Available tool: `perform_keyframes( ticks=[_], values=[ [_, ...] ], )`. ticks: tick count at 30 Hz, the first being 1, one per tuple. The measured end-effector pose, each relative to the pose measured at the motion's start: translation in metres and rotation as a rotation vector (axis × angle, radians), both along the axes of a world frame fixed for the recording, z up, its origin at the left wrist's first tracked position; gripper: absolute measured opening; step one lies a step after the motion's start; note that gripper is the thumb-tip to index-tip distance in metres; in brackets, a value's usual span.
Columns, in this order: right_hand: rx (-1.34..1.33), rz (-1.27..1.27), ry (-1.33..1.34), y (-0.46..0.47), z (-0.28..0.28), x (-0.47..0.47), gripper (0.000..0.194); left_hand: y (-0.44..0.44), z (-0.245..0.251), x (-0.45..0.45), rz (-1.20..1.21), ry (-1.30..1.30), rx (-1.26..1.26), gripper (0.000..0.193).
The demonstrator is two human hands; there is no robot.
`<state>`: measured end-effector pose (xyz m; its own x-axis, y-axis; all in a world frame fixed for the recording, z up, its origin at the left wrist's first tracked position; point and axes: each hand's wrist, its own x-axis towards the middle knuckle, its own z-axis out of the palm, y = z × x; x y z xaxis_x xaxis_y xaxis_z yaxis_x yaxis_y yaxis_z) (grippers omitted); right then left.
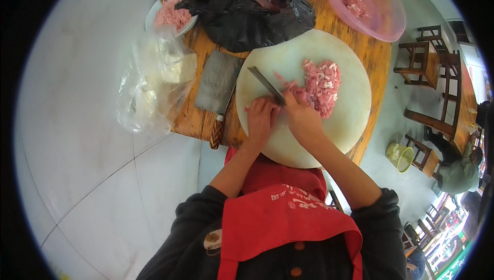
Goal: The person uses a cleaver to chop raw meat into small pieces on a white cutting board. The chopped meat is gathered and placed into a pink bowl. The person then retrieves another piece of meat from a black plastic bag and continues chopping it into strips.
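Observation:
My right hand [303, 119] grips a cleaver [267, 86], its blade held edge-down over the round white cutting board [351, 125]. Just left of the blade, the curled fingers of my left hand [261, 119] press on a piece of raw meat [247, 108] that is mostly hidden under them. Thin strips lie beyond my right hand, touching a heap of chopped raw meat [322, 85] on the board's right half. A second cleaver [220, 81], with a woven-pattern handle, lies flat on the wooden table [378, 60] left of the board.
A clear plastic bag [158, 83] with pale contents lies at the table's left edge. Behind it stands a bowl of minced meat [173, 13] with chopsticks. A black plastic bag [254, 17] touches the board's far side. A pink basin [386, 13] holds more mince. Stools and a seated person are at right.

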<state>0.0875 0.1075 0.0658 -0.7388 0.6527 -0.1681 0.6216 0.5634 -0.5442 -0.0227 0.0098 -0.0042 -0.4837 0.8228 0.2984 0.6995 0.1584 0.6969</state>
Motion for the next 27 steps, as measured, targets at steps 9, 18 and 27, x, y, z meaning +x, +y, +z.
perform_keyframes(
  ticks=[9,18,27],
  values=[
    [-0.138,0.036,-0.117,-0.007,0.043,0.055,0.031,-0.003,0.003,0.001,-0.015,-0.108,0.078,0.016],
    [-0.016,0.002,0.07,0.015,0.012,-0.018,0.038,-0.002,0.004,-0.002,-0.022,-0.014,0.049,0.017],
    [-0.041,0.032,-0.035,-0.005,0.004,0.007,0.035,-0.003,0.003,-0.001,-0.052,-0.017,0.038,0.015]
  ],
)
